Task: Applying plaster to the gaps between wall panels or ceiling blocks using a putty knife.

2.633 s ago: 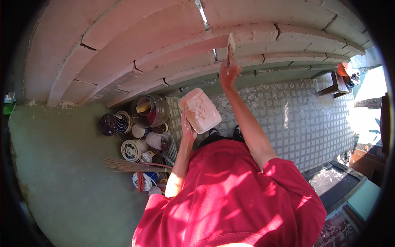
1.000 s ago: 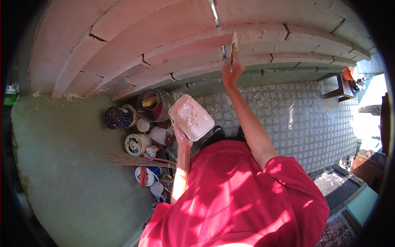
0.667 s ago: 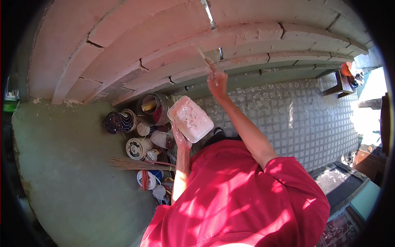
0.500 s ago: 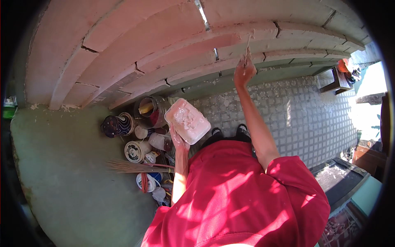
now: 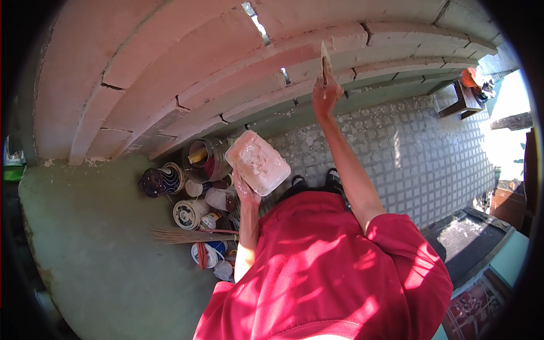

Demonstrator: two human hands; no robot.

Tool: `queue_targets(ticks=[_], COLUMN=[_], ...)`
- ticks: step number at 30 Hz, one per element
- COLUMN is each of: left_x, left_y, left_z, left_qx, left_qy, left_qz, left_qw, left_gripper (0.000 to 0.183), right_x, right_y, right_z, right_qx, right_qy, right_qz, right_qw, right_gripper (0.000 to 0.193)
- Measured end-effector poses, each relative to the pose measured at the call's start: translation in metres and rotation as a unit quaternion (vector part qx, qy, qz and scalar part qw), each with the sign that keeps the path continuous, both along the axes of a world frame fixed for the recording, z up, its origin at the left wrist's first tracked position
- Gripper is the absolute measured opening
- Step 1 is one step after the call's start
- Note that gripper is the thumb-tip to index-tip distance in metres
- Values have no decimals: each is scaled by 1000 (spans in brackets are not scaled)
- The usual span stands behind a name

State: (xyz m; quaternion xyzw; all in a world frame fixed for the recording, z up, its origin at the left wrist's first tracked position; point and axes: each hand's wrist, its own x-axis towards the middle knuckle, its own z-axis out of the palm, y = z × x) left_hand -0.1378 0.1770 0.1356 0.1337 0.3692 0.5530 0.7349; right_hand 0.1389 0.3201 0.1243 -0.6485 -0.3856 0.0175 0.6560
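My left hand [image 5: 246, 191] is closed on the side of a rectangular white tub [image 5: 272, 185], held tilted in front of my body. Pale pinkish-white paste [image 5: 254, 159] lies in it, rough on top. Up against the wall side, my right hand [image 5: 327, 96] grips a putty knife [image 5: 324, 61], its thin blade seen nearly edge-on and pointing away from me. Paste smears both the knife and my fingers. Beyond the blade is the ribbed, pink-tinted wall [image 5: 249, 68], with dark cracks across its ledges; whether the blade touches it, I cannot tell.
Buckets and containers crowd the left: a clear bucket [image 5: 217, 148], a white paint pail [image 5: 187, 215] and several others. A stick broom [image 5: 175, 234] lies across them. Grey tiled floor [image 5: 374, 153] spreads right, towards a wooden stool [image 5: 463, 103]. A dark-topped table [image 5: 464, 238] stands at lower right.
My right hand has shifted slightly left and nearer, and the putty knife blade has turned. The tub has stayed almost in place in my left hand. The whole view has tilted a little.
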Motion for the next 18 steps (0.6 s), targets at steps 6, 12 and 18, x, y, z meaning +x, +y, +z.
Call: queue_targets(ticks=[6, 12, 18], left_x=[12, 24, 30], left_y=[-3, -3, -6], left_z=[5, 3, -3], left_qx=[9, -5, -23], left_qy=[0, 0, 13], left_qz=[-4, -11, 24], left_qw=[1000, 1000, 999], left_gripper=[57, 56, 52], right_x=[-9, 71, 115], right_y=[0, 16, 18], right_z=[-3, -23, -18], right_qx=[-24, -3, -25], right_qy=[-48, -32, -103], right_qz=[55, 114, -32], right_qw=[997, 993, 994], right_gripper=[43, 33, 29])
